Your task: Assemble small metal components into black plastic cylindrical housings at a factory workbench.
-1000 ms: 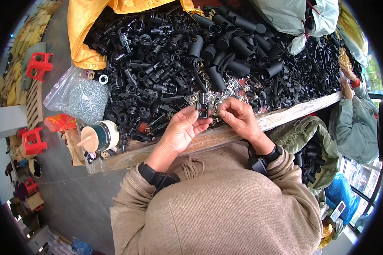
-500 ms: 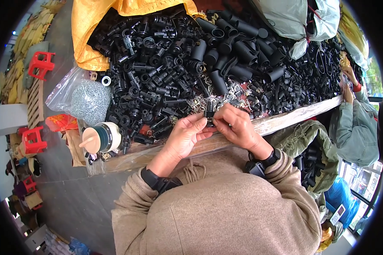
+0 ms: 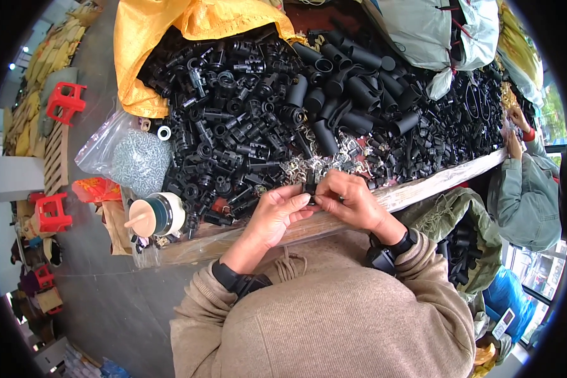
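Note:
Both my hands meet over the wooden front edge of the table. Between the fingertips of my left hand a small black plastic part stands roughly upright. My right hand pinches at the same part from the other side, its thumb and index finger closed against it. The fingers cover most of the part, so its exact kind cannot be made out. Just beyond lies a heap of small pale metal pieces. Black ribbed plastic fittings are piled to the left, and wider black tubes lie farther back.
A bag of screws and a lidded cup stand at the left, beneath a yellow woven sack. Small black parts spread to the right. A co-worker in a grey-green jacket works at the right end. An open green sack holds black parts.
The view has shifted slightly, so the table sits a little lower and further right in the picture. Both hands keep hold of the small black part, with little change in the fingers.

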{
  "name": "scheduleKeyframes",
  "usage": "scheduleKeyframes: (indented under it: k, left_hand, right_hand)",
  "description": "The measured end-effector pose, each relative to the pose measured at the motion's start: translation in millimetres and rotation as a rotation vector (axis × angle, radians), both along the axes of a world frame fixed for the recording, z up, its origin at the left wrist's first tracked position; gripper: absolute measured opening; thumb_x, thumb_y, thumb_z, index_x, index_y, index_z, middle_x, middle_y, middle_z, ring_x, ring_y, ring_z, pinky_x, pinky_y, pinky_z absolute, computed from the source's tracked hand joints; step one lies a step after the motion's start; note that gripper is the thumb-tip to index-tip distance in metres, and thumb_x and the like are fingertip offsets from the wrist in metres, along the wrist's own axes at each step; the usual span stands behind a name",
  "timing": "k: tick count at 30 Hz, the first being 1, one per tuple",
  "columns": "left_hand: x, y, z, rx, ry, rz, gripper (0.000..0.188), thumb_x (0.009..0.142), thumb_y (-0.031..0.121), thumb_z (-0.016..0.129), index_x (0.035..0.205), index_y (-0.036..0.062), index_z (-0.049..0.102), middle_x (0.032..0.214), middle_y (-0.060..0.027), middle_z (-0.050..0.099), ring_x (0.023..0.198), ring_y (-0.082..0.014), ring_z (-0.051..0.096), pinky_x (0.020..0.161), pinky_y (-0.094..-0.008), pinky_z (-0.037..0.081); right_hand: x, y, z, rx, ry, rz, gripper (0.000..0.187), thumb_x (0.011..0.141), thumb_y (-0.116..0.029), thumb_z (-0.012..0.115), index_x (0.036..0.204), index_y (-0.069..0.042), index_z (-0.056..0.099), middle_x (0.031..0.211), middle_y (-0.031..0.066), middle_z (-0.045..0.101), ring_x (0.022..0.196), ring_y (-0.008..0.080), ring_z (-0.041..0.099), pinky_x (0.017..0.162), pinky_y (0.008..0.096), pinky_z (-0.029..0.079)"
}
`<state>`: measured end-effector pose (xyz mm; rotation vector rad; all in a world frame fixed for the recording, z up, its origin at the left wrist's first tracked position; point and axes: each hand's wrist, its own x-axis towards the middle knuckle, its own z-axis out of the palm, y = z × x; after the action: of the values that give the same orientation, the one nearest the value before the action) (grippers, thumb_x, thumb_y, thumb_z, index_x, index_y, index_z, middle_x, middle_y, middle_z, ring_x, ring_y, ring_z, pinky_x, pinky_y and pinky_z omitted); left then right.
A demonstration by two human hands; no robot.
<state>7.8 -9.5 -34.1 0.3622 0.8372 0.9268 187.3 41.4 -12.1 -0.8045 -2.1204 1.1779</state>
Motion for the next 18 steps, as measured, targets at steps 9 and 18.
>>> scheduleKeyframes:
  k: [9, 18]
  left_hand:
    - [-10.1, -3.8, -0.1, 0.028, -0.049, 0.028, 0.024, 0.08, 0.01, 0.056, 0.102, -0.0008, 0.053, 0.094, -0.0127, 0.059, 0.082, -0.019, 0.06, 0.073, -0.0276, 0.049]
    - [-12.0, -2.6, -6.4, 0.022, -0.137, 0.076, 0.024, 0.079, 0.011, 0.058, 0.1, 0.0001, 0.054, 0.093, -0.0094, 0.06, 0.082, -0.0178, 0.059, 0.073, -0.027, 0.048]
  right_hand:
    - [-20.4, 64.2, -8.7, 0.603, -0.265, -0.194, 0.017, 0.069, -0.008, 0.058, 0.085, -0.005, 0.052, 0.071, 0.0058, 0.051, 0.066, 0.0237, 0.051, 0.058, 0.032, 0.04]
    - [-47.7, 93.5, -20.5, 0.762, -0.63, -0.361, 0.015, 0.064, -0.011, 0.061, 0.076, -0.007, 0.054, 0.08, 0.0052, 0.048, 0.08, 0.0246, 0.046, 0.066, 0.0357, 0.036]
